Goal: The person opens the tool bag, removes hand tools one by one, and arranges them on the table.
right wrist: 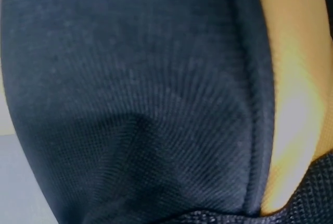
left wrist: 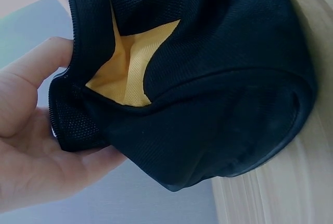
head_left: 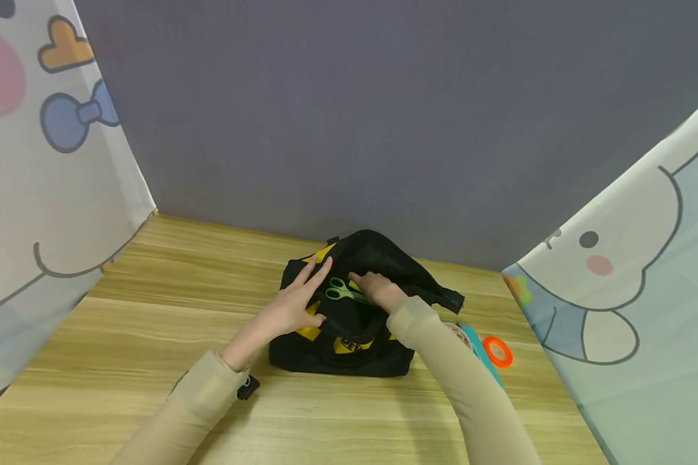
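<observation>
A black zippered tool bag [head_left: 342, 365] with yellow panels lies on the table, its mouth gaping. Inside the mouth are scissors [head_left: 340, 289] with pale green handles. My left hand [head_left: 291, 310] is at the left side of the mouth, fingers and thumb spread and reaching past the zipper edge [left wrist: 61, 104], which overlaps the fingertips in the left wrist view. My right hand [head_left: 378, 289] reaches into the bag beside the scissors, close to a small yellow-green piece; its lower fingers are hidden, and I cannot tell whether they hold anything. Black fabric [right wrist: 130, 78] fills the right wrist view.
Right of the bag lie an orange tape roll [head_left: 497, 352], a teal flat item [head_left: 480, 352] and a patterned roll [head_left: 458, 334], partly behind the right sleeve. A small black item [head_left: 248, 387] sits by the left sleeve. A grey wall [head_left: 326, 129] stands behind the table.
</observation>
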`<state>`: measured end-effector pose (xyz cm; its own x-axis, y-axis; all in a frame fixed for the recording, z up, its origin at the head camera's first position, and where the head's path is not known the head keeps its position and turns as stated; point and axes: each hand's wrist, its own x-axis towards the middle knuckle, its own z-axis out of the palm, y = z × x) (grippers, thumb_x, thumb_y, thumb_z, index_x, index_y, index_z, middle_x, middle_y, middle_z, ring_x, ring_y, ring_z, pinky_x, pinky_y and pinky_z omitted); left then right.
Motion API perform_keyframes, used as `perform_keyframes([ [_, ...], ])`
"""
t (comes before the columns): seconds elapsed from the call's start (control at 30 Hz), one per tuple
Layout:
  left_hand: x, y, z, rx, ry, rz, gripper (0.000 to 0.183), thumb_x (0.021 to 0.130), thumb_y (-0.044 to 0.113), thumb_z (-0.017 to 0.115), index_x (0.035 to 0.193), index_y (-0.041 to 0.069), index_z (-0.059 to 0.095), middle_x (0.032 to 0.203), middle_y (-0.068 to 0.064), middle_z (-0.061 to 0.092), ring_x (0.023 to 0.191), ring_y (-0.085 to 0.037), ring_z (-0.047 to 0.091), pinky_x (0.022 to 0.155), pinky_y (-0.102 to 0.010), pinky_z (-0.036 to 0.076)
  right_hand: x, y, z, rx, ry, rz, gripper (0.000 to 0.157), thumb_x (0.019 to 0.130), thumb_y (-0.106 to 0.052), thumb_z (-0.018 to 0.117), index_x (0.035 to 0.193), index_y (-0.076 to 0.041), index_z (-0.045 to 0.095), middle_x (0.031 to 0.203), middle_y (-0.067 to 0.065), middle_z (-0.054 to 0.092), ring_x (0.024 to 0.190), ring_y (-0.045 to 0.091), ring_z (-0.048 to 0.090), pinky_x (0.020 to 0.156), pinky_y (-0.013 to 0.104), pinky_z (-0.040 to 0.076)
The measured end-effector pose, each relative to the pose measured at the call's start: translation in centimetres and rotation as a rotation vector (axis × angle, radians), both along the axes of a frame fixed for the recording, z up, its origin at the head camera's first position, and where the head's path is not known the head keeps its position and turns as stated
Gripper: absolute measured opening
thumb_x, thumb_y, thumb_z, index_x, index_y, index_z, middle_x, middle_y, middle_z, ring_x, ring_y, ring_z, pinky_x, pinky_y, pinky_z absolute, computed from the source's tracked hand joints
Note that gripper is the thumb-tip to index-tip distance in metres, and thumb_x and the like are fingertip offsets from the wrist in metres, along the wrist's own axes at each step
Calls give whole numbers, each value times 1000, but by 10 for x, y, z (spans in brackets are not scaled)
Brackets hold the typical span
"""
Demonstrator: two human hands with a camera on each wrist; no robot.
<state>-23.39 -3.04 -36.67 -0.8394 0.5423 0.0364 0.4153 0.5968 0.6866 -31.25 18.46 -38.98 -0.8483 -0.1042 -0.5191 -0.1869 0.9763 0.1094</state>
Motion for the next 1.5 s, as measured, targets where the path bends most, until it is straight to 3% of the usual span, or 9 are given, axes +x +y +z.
perform_keyframes([
  [0.2,0,0,0,2,2,5,106,86,12,76,162,24,2,168,-17,-3,114,-37,59,59,-28,39,0,3,-3,3,25,8,62,103,-1,46,156,-27,28,58,2,39,42,13,31,44,27,30],
  [0.43,1,0,0,2,-15,10,106,86,12,76,162,24,2,168,-16,-3,83,-24,60,55,-26,38,1,4,-4,6,44,48,61,102,-1,47,155,-26,30,59,3,41,43,14,34,45,27,31],
  [0.63,2,0,-2,23,-8,6,107,85,10,76,162,25,3,168,-18,-2,112,-37,60,61,-30,40,5,2,0,-12,9,36,62,100,1,52,152,-27,33,58,2,39,42,12,30,44,26,29],
  [0.83,2,-1,-3,36,-8,1,107,85,8,76,162,24,3,167,-20,-2,102,-35,62,56,-27,38,14,-4,13,-52,7,74,69,96,3,57,153,-25,31,64,1,44,42,11,33,44,25,31],
  [0.97,2,-2,-3,33,4,1,107,85,9,76,162,23,3,167,-21,-1,120,-42,56,58,-28,39,18,-8,21,-56,-2,85,78,95,5,58,158,-27,25,64,2,48,40,10,31,43,23,30],
  [1.07,1,-2,-3,27,8,-4,106,85,9,76,162,23,3,167,-21,-1,118,-42,57,59,-28,39,22,-9,27,-73,-2,98,83,93,5,62,158,-28,23,90,8,61,48,12,40,47,24,36],
  [1.2,0,-2,-3,14,2,-6,107,86,10,76,162,24,2,167,-20,-1,88,-28,63,54,-27,36,26,-8,37,-117,11,141,85,91,4,65,157,-27,22,135,15,54,70,18,56,60,27,45],
  [1.3,0,-2,-3,0,-5,-6,107,86,11,75,162,25,1,168,-19,-2,68,-20,58,51,-26,34,29,-7,45,-165,34,167,84,89,5,66,156,-24,24,143,18,50,81,22,61,65,30,48],
  [1.5,-1,-3,-1,-9,-8,-5,107,86,12,76,161,25,0,168,-19,-3,69,-18,56,53,-27,35,34,-6,58,-262,76,179,87,87,10,67,155,-23,24,145,18,48,83,23,59,67,31,48],
])
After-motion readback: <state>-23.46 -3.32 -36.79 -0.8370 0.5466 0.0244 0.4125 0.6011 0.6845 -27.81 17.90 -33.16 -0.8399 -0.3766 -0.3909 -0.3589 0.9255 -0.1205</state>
